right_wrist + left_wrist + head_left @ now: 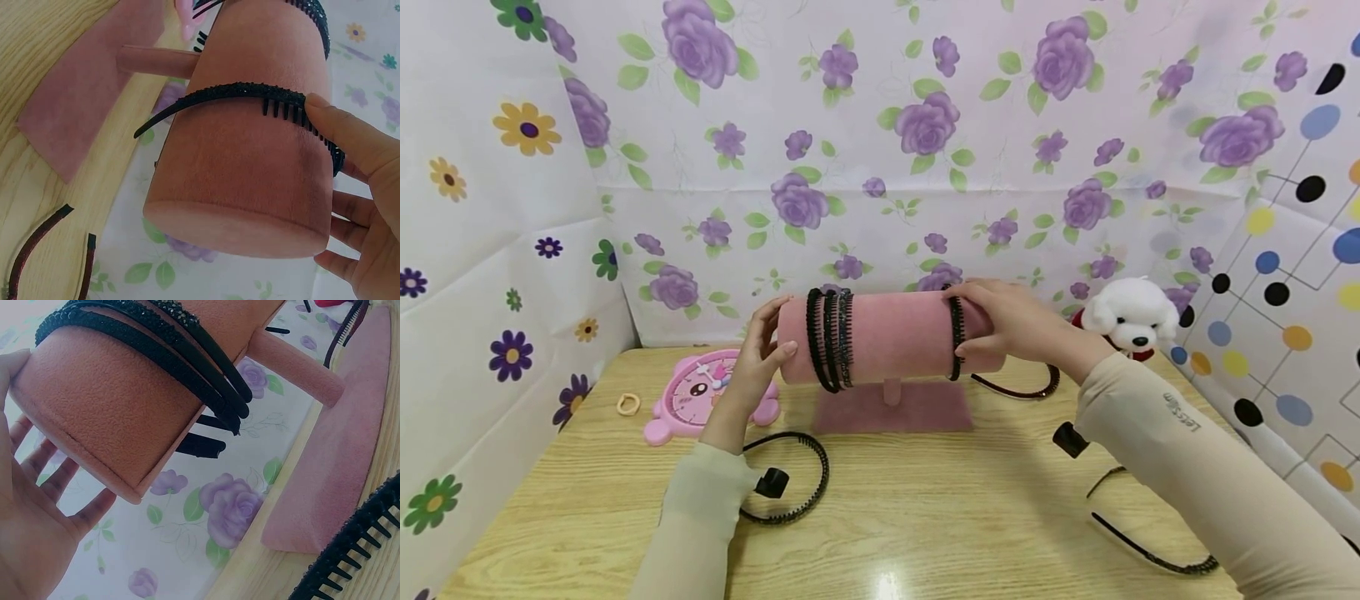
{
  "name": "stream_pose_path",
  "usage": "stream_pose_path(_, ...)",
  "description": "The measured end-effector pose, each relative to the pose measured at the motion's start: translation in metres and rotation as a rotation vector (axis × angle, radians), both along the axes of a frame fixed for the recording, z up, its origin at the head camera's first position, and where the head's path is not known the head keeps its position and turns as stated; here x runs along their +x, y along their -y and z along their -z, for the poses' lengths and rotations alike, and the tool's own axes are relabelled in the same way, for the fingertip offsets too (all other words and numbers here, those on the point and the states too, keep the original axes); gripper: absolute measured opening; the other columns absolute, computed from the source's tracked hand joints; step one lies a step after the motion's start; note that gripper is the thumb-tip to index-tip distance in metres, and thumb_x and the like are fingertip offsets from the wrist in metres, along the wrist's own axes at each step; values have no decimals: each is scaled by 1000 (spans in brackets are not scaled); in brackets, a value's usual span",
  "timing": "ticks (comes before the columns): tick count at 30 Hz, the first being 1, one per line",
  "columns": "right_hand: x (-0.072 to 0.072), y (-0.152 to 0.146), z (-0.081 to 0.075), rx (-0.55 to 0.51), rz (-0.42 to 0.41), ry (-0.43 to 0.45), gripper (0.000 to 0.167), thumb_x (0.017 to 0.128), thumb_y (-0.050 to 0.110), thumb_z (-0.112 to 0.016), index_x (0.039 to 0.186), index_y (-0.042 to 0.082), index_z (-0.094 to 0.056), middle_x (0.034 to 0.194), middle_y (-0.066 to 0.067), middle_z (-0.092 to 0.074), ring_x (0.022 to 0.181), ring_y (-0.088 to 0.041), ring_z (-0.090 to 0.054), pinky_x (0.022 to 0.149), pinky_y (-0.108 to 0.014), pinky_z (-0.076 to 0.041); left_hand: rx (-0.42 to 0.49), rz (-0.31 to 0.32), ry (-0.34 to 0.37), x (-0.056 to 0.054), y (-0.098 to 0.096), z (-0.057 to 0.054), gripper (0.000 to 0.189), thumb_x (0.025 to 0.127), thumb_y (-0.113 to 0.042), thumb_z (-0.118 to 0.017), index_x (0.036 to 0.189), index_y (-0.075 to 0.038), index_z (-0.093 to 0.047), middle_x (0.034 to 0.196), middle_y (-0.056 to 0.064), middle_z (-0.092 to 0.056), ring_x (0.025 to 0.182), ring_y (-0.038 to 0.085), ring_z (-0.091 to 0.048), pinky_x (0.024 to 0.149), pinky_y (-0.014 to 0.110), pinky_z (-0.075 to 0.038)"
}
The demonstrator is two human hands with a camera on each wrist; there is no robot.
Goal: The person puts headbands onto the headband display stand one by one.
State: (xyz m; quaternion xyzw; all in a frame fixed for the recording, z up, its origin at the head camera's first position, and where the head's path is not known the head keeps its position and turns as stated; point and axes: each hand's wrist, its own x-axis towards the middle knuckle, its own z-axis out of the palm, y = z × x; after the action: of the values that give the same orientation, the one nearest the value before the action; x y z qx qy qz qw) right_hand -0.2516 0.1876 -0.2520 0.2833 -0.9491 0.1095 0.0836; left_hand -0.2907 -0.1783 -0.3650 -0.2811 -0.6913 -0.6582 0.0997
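Note:
A pink padded headband display stand [898, 333] has a horizontal roll on a post, above a flat base [850, 414]. My left hand [745, 367] holds the roll's left end, thumb in front and fingers spread around the edge. Close to it, three black beaded headbands [830, 342] sit side by side on the roll. Near the other end, a black toothed headband [237, 90] goes over the roll. My right hand [1011, 321] pinches this headband, its thumb on the front; the other fingers are partly hidden behind the roll.
A pink cartoon clock [692, 396] and a small wooden ring [628, 405] lie at left. Loose headbands rest front left [826, 475], behind right [1051, 385] and under the right forearm [1150, 557]. A white plush dog [1131, 317] sits at the back right.

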Motion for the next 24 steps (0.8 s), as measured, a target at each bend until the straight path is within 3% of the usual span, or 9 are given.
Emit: stream_pose_path(24,-4,15,-2,-1,11,26,71,77,44,-77,138,23,-47,141,-9,-51,131,-33,-46,108,-53,-34,3,-3,1,-1,0,1,62,92,-6,-49,149,-18,-29,150,-3,-35,135,9,-35,103,32,-31)
